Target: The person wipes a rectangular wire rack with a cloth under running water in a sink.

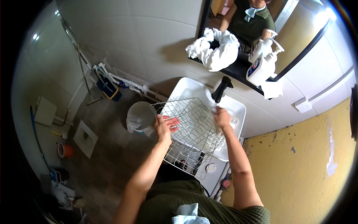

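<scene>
A wire rack [190, 123] of thin metal bars lies tilted over the white sink [181, 86], its near end reaching toward my body. At its left edge, my left hand [166, 126] supports it, thumb along the rim and fingers stretched beneath the bars. My right hand [222, 117] is closed at the rack's right side, below the tap. Something pale and blurred shows by its fingers; I cannot make out what it is. The black tap [222, 89] stands at the sink's back edge.
A black shelf under the mirror [298, 44] holds crumpled white cloth [214, 50] and white pump bottles [261, 67]. Left of the sink stands a pale bucket [140, 114] with cloths on its rim. A squat toilet [85, 139], mop bucket [109, 89] and orange bucket [65, 150] are farther left.
</scene>
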{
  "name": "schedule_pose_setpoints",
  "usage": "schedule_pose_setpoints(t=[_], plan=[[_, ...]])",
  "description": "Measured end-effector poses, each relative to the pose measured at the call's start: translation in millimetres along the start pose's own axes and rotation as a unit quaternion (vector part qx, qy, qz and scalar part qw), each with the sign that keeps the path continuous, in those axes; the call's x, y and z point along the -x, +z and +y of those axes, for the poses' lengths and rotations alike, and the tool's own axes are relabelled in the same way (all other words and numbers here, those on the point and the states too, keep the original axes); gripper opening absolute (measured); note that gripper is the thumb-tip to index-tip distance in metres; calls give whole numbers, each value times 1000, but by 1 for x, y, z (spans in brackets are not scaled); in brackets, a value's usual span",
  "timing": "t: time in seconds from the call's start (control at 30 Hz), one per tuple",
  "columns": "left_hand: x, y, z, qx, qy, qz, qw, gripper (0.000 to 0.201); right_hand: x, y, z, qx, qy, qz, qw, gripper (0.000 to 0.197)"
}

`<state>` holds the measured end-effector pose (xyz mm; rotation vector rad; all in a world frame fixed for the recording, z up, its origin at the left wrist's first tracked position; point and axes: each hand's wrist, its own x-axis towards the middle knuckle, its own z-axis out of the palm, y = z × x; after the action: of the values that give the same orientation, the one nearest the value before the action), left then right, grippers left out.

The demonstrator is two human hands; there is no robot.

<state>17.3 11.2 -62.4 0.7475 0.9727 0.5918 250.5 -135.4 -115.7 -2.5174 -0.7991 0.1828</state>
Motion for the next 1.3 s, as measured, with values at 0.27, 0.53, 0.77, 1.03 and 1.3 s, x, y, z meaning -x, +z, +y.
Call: schedule_pose_setpoints(t=[0.27,0.53,0.77,1.03,1.3], plan=[[-6,-7,9,-22,-13,37,999,50,3,41,-6,-9,-61,-40,997,29],[-6,-3,11,-50,-6,32,998,53,52,6,-68,-200,-273,-62,939,36],[-15,-4,-1,-36,26,112,993,46,80,-30,-147,-230,-398,-98,883,39],[-12,-2,12,43,-26,108,993,50,55,-20,-82,-138,-394,-83,905,37],[-19,-15,-4,49,-28,108,993,48,31,-37,-22,133,-262,-77,953,29]])
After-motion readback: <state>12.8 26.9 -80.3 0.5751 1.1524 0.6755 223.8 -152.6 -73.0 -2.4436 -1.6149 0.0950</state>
